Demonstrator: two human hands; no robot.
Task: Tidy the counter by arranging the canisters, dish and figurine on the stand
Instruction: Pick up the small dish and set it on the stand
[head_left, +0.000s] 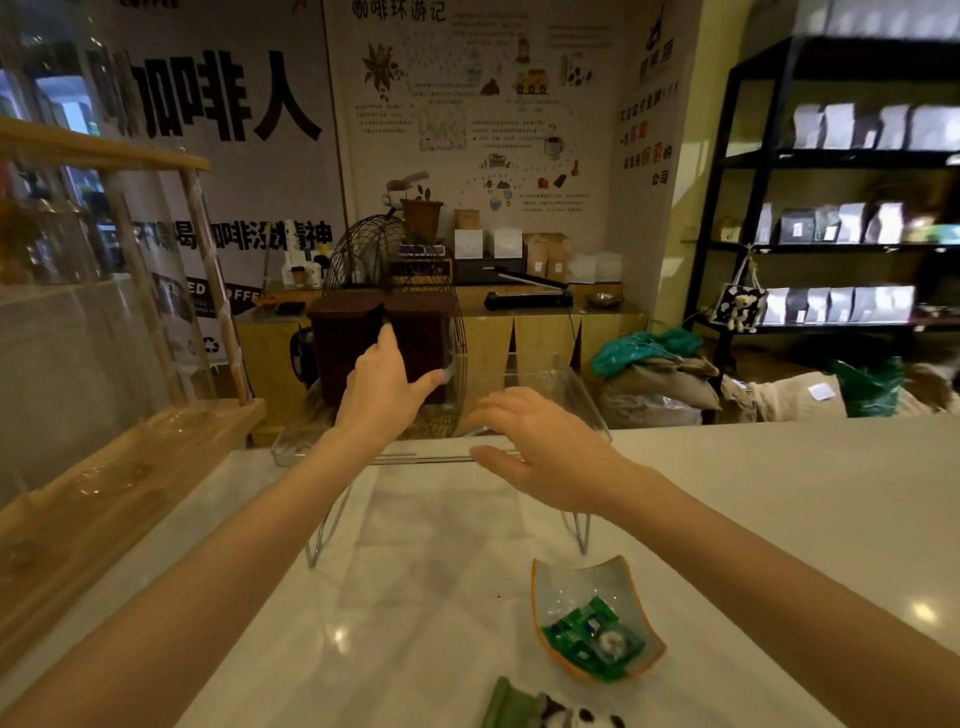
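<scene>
A clear stand (415, 459) on thin metal legs rests on the white counter, its see-through walls hard to make out. My left hand (382, 395) reaches over its back left part with fingers spread, the thumb next to a glint on clear glass. Palm down and fingers apart, my right hand (540, 452) hovers over the stand's front right edge. Nearer to me lies a curved dish (582, 577) with an orange rim, holding green wrapped sweets. A panda figurine (563, 718) on a green base shows partly at the bottom edge. No canister is clearly visible on the stand.
A wooden rack (130, 467) with large clear glass vessels stands along the counter's left side. Beyond the counter's far edge are a wire fan guard (363, 254), dark bins (345, 348), sacks on the floor and a black shelf unit (831, 156) at the right.
</scene>
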